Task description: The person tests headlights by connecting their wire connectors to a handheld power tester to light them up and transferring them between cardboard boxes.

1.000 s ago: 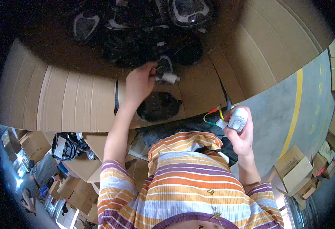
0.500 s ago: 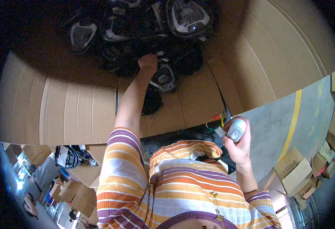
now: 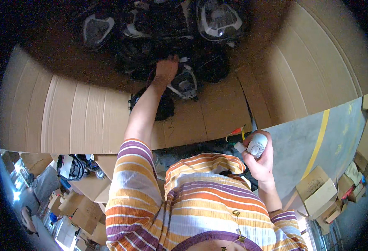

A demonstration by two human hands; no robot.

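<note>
My left hand reaches into a large cardboard box, fingers bent down among dark parts in shadow. What its fingertips hold is too dark to make out. Just beyond them shows a small white tag or plug. Beside the hand lies a lamp-like part with a clear front and pale frame. Outside the box, my right hand is closed round a white rounded handheld device with a large button and small dots. Next to it are a white plug and thin wires with a red-orange clip.
More lamp-like parts lie deeper in the box, and a black part lies near its front edge. The cardboard wall curves up at right. Opened cartons stand on the grey floor with its yellow line.
My left hand has shifted slightly right, its fingers stretching a little farther forward. More of the black part near the front edge shows. The right hand keeps its hold on the white device.
</note>
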